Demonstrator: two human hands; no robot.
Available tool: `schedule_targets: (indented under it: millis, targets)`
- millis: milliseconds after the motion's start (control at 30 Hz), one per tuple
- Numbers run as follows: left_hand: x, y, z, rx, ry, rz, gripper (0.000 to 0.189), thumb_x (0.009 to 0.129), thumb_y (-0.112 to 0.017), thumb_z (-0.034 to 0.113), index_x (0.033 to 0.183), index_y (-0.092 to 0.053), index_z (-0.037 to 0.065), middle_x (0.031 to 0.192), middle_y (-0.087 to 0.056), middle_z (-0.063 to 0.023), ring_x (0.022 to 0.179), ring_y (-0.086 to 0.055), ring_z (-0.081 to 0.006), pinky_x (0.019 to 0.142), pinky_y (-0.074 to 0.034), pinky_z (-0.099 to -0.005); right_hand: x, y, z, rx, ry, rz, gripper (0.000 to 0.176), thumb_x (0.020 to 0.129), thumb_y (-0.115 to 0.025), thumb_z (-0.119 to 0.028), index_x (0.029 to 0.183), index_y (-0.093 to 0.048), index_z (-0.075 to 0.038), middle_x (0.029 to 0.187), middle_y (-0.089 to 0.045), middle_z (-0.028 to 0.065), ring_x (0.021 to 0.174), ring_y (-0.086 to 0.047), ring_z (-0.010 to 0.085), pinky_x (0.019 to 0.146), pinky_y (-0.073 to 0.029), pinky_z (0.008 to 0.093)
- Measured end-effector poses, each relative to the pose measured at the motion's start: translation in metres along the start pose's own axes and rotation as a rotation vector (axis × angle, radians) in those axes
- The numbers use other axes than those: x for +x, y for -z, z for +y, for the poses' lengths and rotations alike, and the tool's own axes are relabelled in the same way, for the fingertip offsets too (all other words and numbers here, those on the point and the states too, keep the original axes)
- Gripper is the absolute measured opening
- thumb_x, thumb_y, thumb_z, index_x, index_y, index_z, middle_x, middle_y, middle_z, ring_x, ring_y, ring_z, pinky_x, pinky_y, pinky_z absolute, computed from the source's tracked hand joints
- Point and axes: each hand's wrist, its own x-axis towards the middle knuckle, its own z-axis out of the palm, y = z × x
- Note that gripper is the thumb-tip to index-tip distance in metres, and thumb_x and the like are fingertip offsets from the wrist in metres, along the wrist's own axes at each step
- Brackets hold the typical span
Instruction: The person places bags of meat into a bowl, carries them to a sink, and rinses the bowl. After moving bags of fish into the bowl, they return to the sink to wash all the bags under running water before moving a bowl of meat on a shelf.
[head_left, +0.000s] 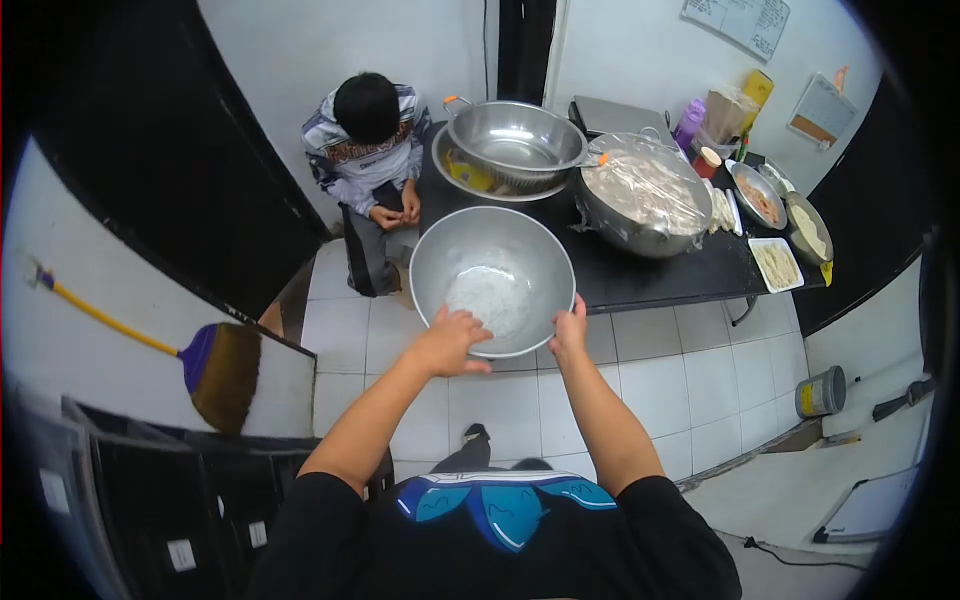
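Note:
A large silver metal mixing bowl (492, 232) is in front of me at the near edge of the black table, its inside facing up at me. At the bowl's right near rim, my right hand (570, 326) is closed with its fingers round the edge. My left hand (450, 343) lies over the near left rim, fingers spread and reaching a little way inside. A whitish wet-looking patch shows on the bowl's bottom. Behind the bowl, a steel colander (520, 135) with orange handles rests on another wide basin (447, 165) holding something yellow.
On the black table (640, 280) stand a big plastic-covered pot (650, 190), a white tray (775, 264) of pale strips and bowls of food. A person (370, 140) sits at the left end. A broom (222, 375) leans left; a bucket (822, 392) stands right.

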Motion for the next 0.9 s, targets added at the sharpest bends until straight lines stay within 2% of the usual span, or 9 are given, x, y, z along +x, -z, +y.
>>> schedule_targets:
  millis: [100,200,333,500,600,633,700,800,900]
  targets:
    - [0.017,-0.009,-0.031,0.032,0.04,-0.223,0.053,0.065,-0.07,0.029,0.113,-0.052,0.013,0.113,-0.052,-0.007,0.108,-0.045,-0.0238,0.096,-0.025,-0.0543,0.025,-0.003,0.006,-0.163,0.175,-0.13,0.057,0.069,-0.045,0.005,0.124,-0.036,-0.008,0.116,-0.046,0.0126,0.101,-0.048,0.0249,0.081,-0.041,0.0351]
    - [0.023,-0.013,-0.053,-0.036,0.143,-0.327,0.055,0.064,-0.071,0.029,0.113,-0.052,0.013,0.112,-0.052,-0.0062,0.109,-0.045,-0.0234,0.098,-0.024,-0.0524,0.031,-0.023,-0.035,-0.765,0.833,-0.048,0.059,0.069,-0.054,0.001,0.124,-0.037,-0.008,0.122,-0.04,0.0176,0.117,-0.035,0.0335,0.098,-0.027,0.0414]
    - [0.025,-0.003,-0.059,-0.112,0.25,-0.365,0.054,0.063,-0.072,0.023,0.112,-0.053,0.014,0.112,-0.052,-0.0064,0.111,-0.044,-0.0238,0.1,-0.022,-0.0524,0.09,-0.09,-0.115,-1.215,1.301,-0.239,0.061,0.066,-0.06,-0.003,0.123,-0.04,-0.009,0.125,-0.036,0.0191,0.118,-0.031,0.0386,0.098,-0.026,0.0456]
    - [0.033,0.013,-0.047,0.033,0.453,-0.27,0.051,0.064,-0.068,0.014,0.113,-0.053,0.014,0.123,-0.044,-0.0134,0.12,-0.034,-0.0297,0.101,-0.019,-0.0541,0.186,-0.16,-0.135,-1.643,1.295,-0.505,0.034,0.074,-0.052,-0.009,0.108,-0.05,-0.011,0.098,-0.054,0.013,0.103,-0.049,0.0276,0.091,-0.032,0.05]
    - [0.039,0.023,-0.029,0.193,0.646,-0.219,0.05,0.067,-0.061,0.007,0.116,-0.051,0.013,0.13,-0.037,-0.0157,0.125,-0.028,-0.0331,0.101,-0.016,-0.0548,0.213,-0.18,-0.135,-1.868,1.147,-0.688,0.018,0.077,-0.048,-0.012,0.094,-0.053,-0.011,0.08,-0.059,0.007,0.082,-0.059,0.0235,0.077,-0.043,0.0446]
    - [0.038,0.022,-0.027,0.178,0.717,-0.169,0.051,0.068,-0.059,0.006,0.117,-0.05,0.013,0.13,-0.036,-0.0162,0.124,-0.028,-0.0349,0.101,-0.016,-0.0549,0.222,-0.182,-0.135,-1.828,1.239,-0.72,0.01,0.076,-0.049,-0.011,0.085,-0.054,-0.012,0.075,-0.06,0.0063,0.073,-0.061,0.0252,0.064,-0.046,0.0406]
    - [0.035,0.02,-0.025,0.157,0.842,-0.055,0.053,0.069,-0.055,0.003,0.12,-0.048,0.014,0.131,-0.035,-0.0173,0.123,-0.028,-0.0386,0.1,-0.018,-0.0551,0.234,-0.182,-0.139,-1.709,1.267,-0.81,0.009,0.076,-0.05,-0.012,0.083,-0.055,-0.012,0.075,-0.06,0.0081,0.073,-0.06,0.027,0.062,-0.046,0.0402]
    - [0.025,-0.011,-0.027,-0.187,1.025,0.561,0.059,0.073,-0.056,0.006,0.129,-0.036,0.012,0.13,-0.034,-0.022,0.115,-0.038,-0.039,0.095,-0.031,-0.0495,0.237,-0.18,-0.167,-1.547,1.245,-0.858,0.008,0.073,-0.054,-0.012,0.081,-0.056,-0.011,0.075,-0.06,0.0107,0.075,-0.059,0.0295,0.062,-0.046,0.041]
    - [0.043,-0.003,-0.014,-0.977,1.584,0.671,0.066,0.079,-0.056,0.012,0.134,-0.021,0.008,0.127,-0.035,-0.0259,0.102,-0.05,-0.0324,0.083,-0.043,-0.0382,0.223,-0.178,-0.202,-1.526,1.254,-0.861,0.01,0.069,-0.059,-0.012,0.079,-0.055,-0.01,0.075,-0.059,0.0092,0.076,-0.058,0.0288,0.064,-0.045,0.0418]
